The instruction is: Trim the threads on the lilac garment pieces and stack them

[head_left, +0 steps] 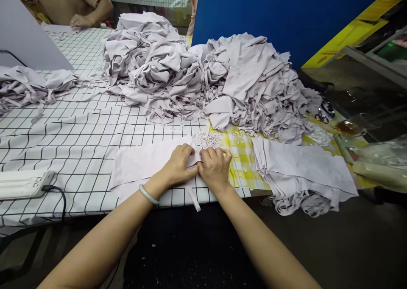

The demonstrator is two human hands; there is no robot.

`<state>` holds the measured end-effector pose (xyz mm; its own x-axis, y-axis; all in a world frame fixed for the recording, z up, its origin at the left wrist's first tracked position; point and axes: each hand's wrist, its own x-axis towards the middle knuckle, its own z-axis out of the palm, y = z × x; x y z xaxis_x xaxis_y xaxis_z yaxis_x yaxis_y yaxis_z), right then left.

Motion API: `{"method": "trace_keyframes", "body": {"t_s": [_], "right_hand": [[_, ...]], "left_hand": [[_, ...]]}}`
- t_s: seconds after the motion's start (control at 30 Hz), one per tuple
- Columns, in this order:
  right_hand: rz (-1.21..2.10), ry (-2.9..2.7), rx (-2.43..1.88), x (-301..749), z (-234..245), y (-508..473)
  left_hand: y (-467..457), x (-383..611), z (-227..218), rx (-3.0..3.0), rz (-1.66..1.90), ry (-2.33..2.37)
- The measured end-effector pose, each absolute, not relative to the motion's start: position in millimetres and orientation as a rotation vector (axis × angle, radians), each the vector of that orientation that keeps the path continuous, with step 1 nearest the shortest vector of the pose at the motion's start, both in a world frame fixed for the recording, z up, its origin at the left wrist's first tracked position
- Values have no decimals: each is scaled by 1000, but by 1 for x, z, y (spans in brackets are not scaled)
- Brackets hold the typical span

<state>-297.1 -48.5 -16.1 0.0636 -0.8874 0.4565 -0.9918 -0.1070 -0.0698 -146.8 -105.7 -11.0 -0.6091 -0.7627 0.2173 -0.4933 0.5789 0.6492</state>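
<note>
A long pale lilac fabric piece [140,161] lies across the table's front edge, with a narrow strap [193,199] hanging from its right end. My left hand [179,164], a pale bangle [149,194] on its wrist, grips that end between thumb and fingers. Close against it, my right hand [214,166] is closed with curled fingers on the same end of the fabric. The fingertips of both hands nearly meet, and whatever is between them is mostly hidden. Just beyond my hands lie many tiny pale scraps [206,139].
Large heaps of matching fabric [159,64] rise behind. A stack of fabric pieces [305,166] overhangs the edge at right, near scissors [326,110]. A white power bank-like box [25,184] with a black cable sits left. Another person's hand [81,21] rests across the table.
</note>
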Motion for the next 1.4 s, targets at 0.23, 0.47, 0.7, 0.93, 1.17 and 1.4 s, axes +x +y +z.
{"method": "trace_keyframes", "body": {"t_s": [0.23, 0.47, 0.7, 0.93, 1.17, 1.4], "right_hand": [[624, -1885, 2062, -297, -12, -62], [587, -1979, 2024, -296, -19, -64], [676, -2128, 2377, -313, 0, -53], [959, -2462, 2377, -323, 16, -72], [390, -2483, 2557, -301, 19, -126], [594, -2383, 2307, -322, 18, -110]], "left_hand": [[-117, -156, -25, 1096, -720, -2161], [-114, -143, -32, 1004, -648, -2088], [-109, -143, -31, 961, -672, -2181], [-105, -146, -27, 966, -627, -2209], [-102, -147, -27, 954, -555, -2216], [-95, -129, -23, 852, -538, -2242]]}}
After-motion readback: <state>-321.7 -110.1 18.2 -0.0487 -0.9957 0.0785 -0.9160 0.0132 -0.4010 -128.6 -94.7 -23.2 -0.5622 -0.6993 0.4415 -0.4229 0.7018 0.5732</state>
